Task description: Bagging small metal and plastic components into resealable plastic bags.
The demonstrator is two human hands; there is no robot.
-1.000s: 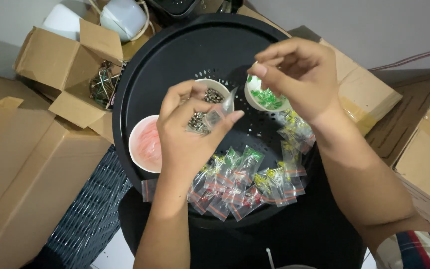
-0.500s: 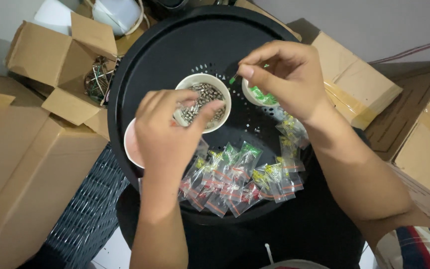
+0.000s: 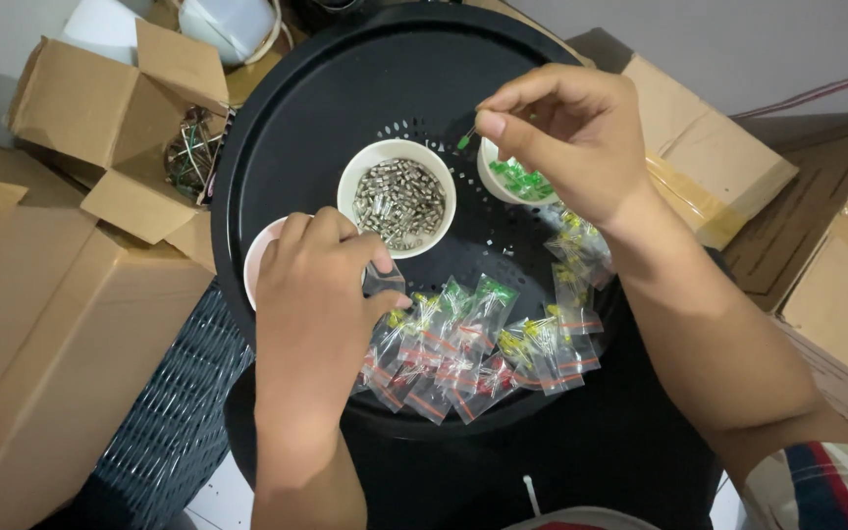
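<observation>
Nearest, at the bottom of the frame, two bare forearms reach up over a round black tray. Spread along the tray's lower edge lies a fan of small clear bags, sealed and filled with red, yellow or green parts; they overlap too much for an exact count, though there are well over a dozen, so a good share of the bagging looks done. Just above them, at centre left, the left hand has its fingers curled closed, pinching a small empty clear bag between thumb and fingertips. Under that hand a pink bowl peeks out, its contents hidden. Beyond it, mid-frame, a white bowl is still heaped with small silvery parts, so plenty appears left to pack. To its right a second white bowl, half covered, holds green parts. Above that bowl the right hand pinches one green part between thumb and forefinger, the other fingers loosely bent. That makes three bowls in all. Farthest out, cardboard boxes ring the tray at left and right, and one at upper left holds tangled wire.
</observation>
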